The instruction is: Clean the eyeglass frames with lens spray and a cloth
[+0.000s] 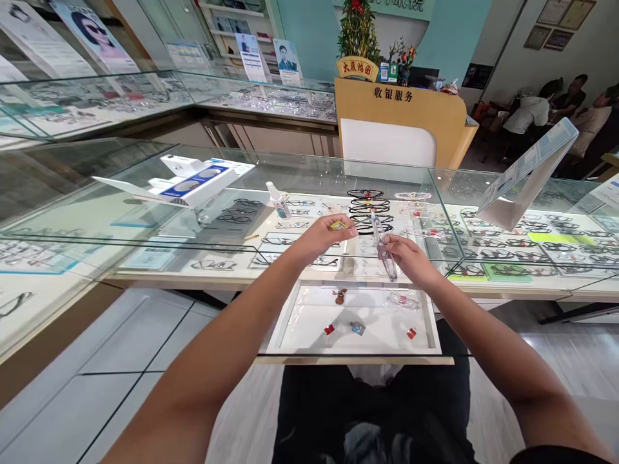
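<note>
Trousers point(309, 406), drawer point(309, 312) holding oddments point(358, 328), left hand point(320, 240) pinching yellow piece point(338, 225), right hand point(410, 256) holding glasses point(385, 259)

The left arm point(242, 316) is bare and reaches forward and inward, to near the front edge of the tabletop point(164, 278). Its left hand point(333, 232) points toward the right, with thumb and fingertips pinched together. The right arm point(488, 348), dressed in a dark sleeve point(561, 455) only at the upper part, comes diagonally from the other side. The right hand point(409, 254) has curled fingers, also pinching. Both hands are near each other, not touching.
</note>
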`<move>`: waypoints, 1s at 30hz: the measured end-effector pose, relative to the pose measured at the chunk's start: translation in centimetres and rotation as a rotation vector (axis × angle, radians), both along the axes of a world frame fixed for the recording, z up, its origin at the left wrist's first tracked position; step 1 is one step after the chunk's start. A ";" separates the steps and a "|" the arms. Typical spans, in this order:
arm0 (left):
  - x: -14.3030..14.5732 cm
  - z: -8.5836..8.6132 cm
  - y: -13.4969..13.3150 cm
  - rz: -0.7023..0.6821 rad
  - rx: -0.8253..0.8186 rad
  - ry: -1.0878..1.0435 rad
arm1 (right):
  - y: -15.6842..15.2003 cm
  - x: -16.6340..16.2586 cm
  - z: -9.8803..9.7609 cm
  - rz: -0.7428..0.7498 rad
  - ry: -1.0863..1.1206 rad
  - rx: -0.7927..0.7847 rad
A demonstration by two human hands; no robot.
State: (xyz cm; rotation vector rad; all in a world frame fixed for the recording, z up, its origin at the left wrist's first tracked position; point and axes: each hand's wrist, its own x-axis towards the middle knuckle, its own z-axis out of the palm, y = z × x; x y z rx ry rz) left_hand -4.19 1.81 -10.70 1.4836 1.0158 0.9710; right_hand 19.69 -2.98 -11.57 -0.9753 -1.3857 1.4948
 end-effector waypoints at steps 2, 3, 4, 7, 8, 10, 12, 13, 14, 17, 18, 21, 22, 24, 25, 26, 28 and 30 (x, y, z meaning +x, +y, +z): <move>-1.1 0.3 0.6 -0.006 -0.007 0.049 | 0.1 0.1 0.1 0.037 -0.004 -0.025; -1.6 0.3 0.9 -0.026 -0.005 0.063 | 0.1 0.1 0.2 0.058 -0.009 -0.033; -2.0 0.3 1.2 -0.047 -0.003 0.066 | 0.1 0.1 0.2 0.074 -0.016 -0.037; -2.9 -0.1 1.9 -0.066 -0.013 0.023 | -0.1 0.0 0.5 0.077 -0.014 -0.043; -3.0 -0.4 2.0 -0.059 -0.021 -0.003 | -0.2 0.0 0.5 0.068 -0.001 -0.048; -3.1 -0.8 2.3 -0.048 -0.040 -0.069 | -0.2 -0.1 0.5 0.036 0.040 -0.064; -3.0 -1.0 2.4 -0.043 -0.059 -0.150 | -0.2 -0.2 0.4 0.007 0.083 -0.079; -3.0 -1.0 2.4 -0.038 -0.072 -0.205 | -0.2 -0.2 0.4 -0.005 0.102 -0.085; -2.9 -0.9 2.5 -0.032 -0.084 -0.267 | -0.2 -0.2 0.4 -0.018 0.120 -0.087; -2.6 -0.7 2.6 0.023 -0.121 -0.449 | -0.1 -0.1 0.5 -0.066 0.167 -0.066; -2.5 -0.7 2.7 0.059 -0.143 -0.484 | 0.0 -0.1 0.6 -0.087 0.181 -0.051; -2.0 -1.0 2.9 0.175 -0.207 -0.481 | 0.1 0.2 0.9 -0.149 0.212 -0.016; -1.7 -1.2 2.9 0.187 -0.218 -0.449 | 0.1 0.3 1.0 -0.167 0.223 -0.014; -1.1 -1.7 2.6 0.158 -0.216 -0.363 | 0.1 0.4 1.1 -0.183 0.243 -0.021; -0.7 -1.9 2.3 0.123 -0.204 -0.317 | 0.1 0.4 1.1 -0.180 0.248 -0.027; -0.2 -2.1 2.0 0.086 -0.187 -0.274 | 0.1 0.4 1.1 -0.173 0.250 -0.033; 0.7 -2.2 1.1 0.012 -0.137 -0.205 | 0.0 0.4 1.1 -0.155 0.243 -0.039; 1.6 -2.0 0.2 -0.063 -0.087 -0.159 | -0.1 0.3 1.0 -0.140 0.232 -0.036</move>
